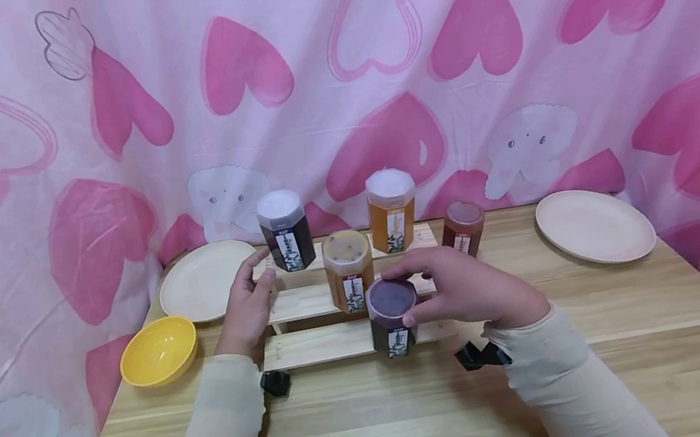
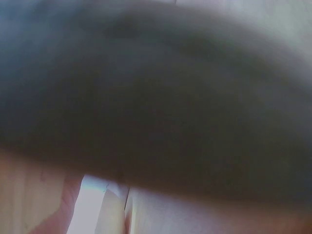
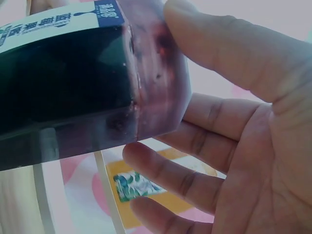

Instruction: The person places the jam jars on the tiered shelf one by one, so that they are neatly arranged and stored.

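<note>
My right hand (image 1: 474,286) holds a dark purple jar (image 1: 394,332) by its lid, thumb on the near side and fingers behind. In the head view this jar overlaps the lowest step of a three-step wooden stand (image 1: 316,345). The right wrist view shows the thumb against the lid of the same jar (image 3: 68,87). At the stand's left end is my left hand (image 1: 245,307), its fingertips right by the top step. A brown jar (image 1: 352,281) sits on the middle step; a dark jar (image 1: 287,237) and an orange jar (image 1: 392,219) stand on the top one. A dark blur fills most of the left wrist view.
A red jar (image 1: 462,226) stands on the table right of the stand. At the left are a yellow bowl (image 1: 159,351) and a cream plate (image 1: 193,285); another cream plate (image 1: 593,226) lies at the right. A pink heart-print curtain (image 1: 319,122) hangs behind the table.
</note>
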`<state>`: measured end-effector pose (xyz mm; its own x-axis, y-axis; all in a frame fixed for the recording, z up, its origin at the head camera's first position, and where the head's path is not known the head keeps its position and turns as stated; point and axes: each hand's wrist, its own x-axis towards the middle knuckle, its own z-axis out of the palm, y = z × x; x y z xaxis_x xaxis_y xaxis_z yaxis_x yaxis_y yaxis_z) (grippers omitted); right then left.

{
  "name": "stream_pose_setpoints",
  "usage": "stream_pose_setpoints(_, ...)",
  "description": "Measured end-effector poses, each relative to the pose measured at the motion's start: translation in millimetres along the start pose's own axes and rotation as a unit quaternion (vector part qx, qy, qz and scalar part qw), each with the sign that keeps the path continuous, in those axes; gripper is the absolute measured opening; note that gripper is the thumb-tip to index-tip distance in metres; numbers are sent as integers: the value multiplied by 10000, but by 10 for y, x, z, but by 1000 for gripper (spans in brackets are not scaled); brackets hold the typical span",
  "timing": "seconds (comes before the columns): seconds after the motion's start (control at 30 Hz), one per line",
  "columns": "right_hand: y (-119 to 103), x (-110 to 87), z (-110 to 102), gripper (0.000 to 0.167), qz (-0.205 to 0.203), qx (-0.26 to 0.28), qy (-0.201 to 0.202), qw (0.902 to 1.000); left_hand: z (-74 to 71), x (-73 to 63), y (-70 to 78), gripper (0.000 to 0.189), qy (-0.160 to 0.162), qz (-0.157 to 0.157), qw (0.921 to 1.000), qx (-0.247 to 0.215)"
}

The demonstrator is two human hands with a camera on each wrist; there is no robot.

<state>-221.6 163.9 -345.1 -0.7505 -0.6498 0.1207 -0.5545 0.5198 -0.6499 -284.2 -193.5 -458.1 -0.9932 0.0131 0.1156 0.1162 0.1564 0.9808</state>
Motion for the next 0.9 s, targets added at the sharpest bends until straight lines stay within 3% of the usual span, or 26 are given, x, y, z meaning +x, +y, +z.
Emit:
stream_pose_setpoints(0.37, -59, 59, 117, 55, -360, -257, 140, 9989, 0, 7, 16, 51, -39, -132, 9999, -85)
stream_pose_setpoints(0.6, -102, 68, 151, 56, -134, -262, 204, 9994, -3, -9, 25, 51, -6, -128, 9999, -15)
stream_pose_setpoints(0.9, -114, 31, 97, 48, -295, -448, 353, 9979, 3, -18, 43, 50, -25, -63, 10000, -26)
